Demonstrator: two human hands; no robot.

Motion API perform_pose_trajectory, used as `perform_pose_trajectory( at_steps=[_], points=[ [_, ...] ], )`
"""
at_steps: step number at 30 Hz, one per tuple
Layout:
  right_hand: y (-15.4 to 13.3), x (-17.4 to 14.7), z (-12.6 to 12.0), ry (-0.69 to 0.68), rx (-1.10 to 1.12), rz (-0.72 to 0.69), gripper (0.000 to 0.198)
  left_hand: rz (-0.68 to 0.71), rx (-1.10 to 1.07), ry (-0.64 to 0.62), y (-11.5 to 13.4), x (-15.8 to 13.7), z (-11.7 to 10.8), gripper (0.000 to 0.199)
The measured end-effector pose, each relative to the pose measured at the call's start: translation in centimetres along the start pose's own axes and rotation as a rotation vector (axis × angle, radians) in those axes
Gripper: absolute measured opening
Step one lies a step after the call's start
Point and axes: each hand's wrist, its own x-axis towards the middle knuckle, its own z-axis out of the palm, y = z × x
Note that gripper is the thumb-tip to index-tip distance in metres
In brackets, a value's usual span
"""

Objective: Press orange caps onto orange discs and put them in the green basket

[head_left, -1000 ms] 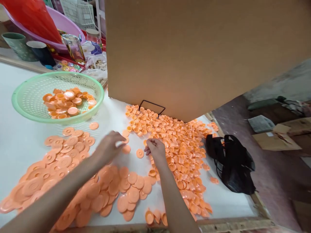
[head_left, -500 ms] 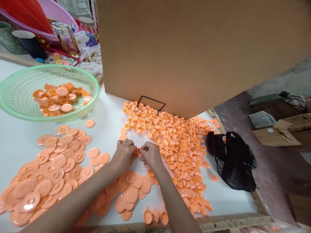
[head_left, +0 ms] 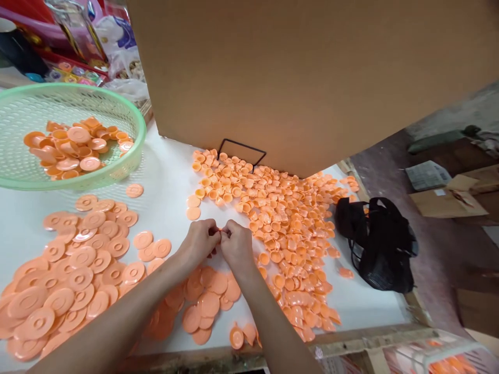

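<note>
A person's two bare hands meet above the middle of a white tabletop, seen from head height. The left hand and right hand are pinched closed, fingertips against fingertips, on a small orange plastic piece; only a sliver of it shows between them, so its shape cannot be told.

Left of the hands spreads a heap of flat orange saucers, running under the left forearm. A smaller cluster of saucers lies between the forearms. Right of the hands, a dense bank of small orange cups reaches back to the bottom edge of a large cardboard box, which walls off the far side. A few cups sit close to the wooden near edge.

Bare white surface shows beyond the left hand, between the saucers and the cups, up to a green mesh basket holding mixed orange pieces. Another bare patch lies at the near right corner, below a black bag that covers part of the right edge.
</note>
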Motion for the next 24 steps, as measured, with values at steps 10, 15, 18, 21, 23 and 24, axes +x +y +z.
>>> perform_pose_trajectory(
  at_steps=[10,15,18,21,23,24],
  points=[
    [2.3,-1.0,-6.0,-0.064,0.240,0.085,0.026,0.124,-0.088,0.446,3.5,-1.5,-9.9,0.007],
    [4.3,-3.4,-6.5,-0.148,-0.039,-0.061,0.024,0.180,-0.111,1.105,4.7,-3.6,-22.7,0.049],
    [4.1,-3.9,-5.1,-0.144,-0.132,-0.090,0.020,0.254,0.117,0.926,2.2,-5.1,-21.2,0.035],
    [3.7,-3.9,-4.1,-0.116,-0.129,-0.072,0.019,0.495,0.438,0.275,-1.6,-6.5,-13.8,0.014],
    [3.4,-3.9,-3.8,-0.116,-0.066,-0.069,0.019,0.576,0.621,0.014,-3.6,-6.9,-8.7,0.015],
    [3.2,-4.0,-3.8,-0.121,-0.029,-0.071,0.019,0.577,0.681,-0.030,-4.1,-6.8,-6.8,0.014]
  ],
)
